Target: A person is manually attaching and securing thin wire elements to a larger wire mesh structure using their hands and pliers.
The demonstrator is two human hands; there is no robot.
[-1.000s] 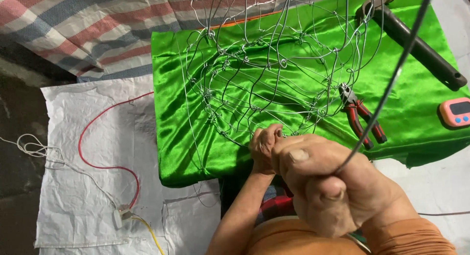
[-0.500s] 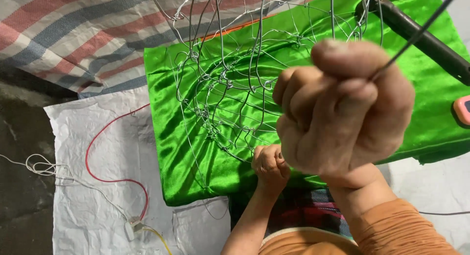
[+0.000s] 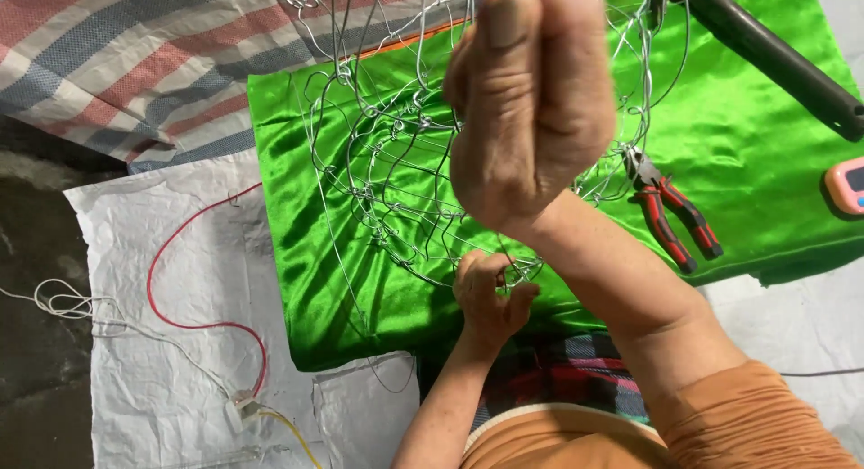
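The wire frame point(image 3: 405, 154), a cage of thin bare loops twisted together at the joints, lies on a green satin cloth point(image 3: 774, 136) from the centre of view toward 12 o'clock. The left hand point(image 3: 490, 298) pinches its near rim at 6 o'clock, while the right hand point(image 3: 531, 100) is raised close to the camera at 12, curled in a fist, though the strand it may grip is hidden. The frame looks light, springy and easily bent, with sharp cut ends, so the twisted joints seem the firmest hold; red-handled pliers point(image 3: 670, 212) lie at 3 o'clock.
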